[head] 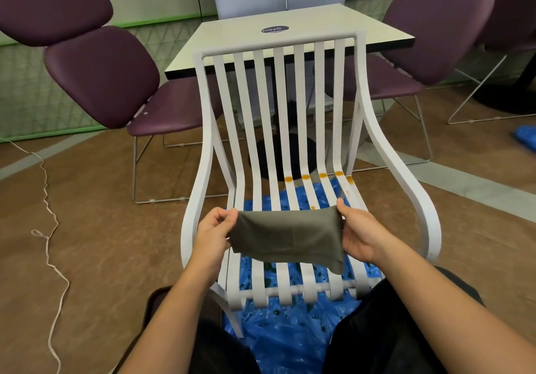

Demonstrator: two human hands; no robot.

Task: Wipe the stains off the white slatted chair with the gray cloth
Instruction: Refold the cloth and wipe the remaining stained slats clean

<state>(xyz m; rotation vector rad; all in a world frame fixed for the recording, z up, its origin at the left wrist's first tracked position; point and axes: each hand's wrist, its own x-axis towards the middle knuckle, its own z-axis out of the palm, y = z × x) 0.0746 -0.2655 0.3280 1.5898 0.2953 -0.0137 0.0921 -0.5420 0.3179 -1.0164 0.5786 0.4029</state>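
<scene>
Gray cloth (285, 237) pinched taut btwn left hand (213, 233), right hand (361, 233), above chair (301, 98)

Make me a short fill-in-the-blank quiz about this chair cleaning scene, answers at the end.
1. Both hands, left and right, hold a folded gray ____ above the seat.
2. The stains on the white slatted chair are ____ in colour.
3. Under the chair lies a ____ plastic sheet.

Answers: cloth; orange; blue

Two bare forearms, no sleeves visible; left hand (213, 235) and right hand (361, 235) without rings or gloves. Below, dark, probably black trousers (385, 330).
</scene>
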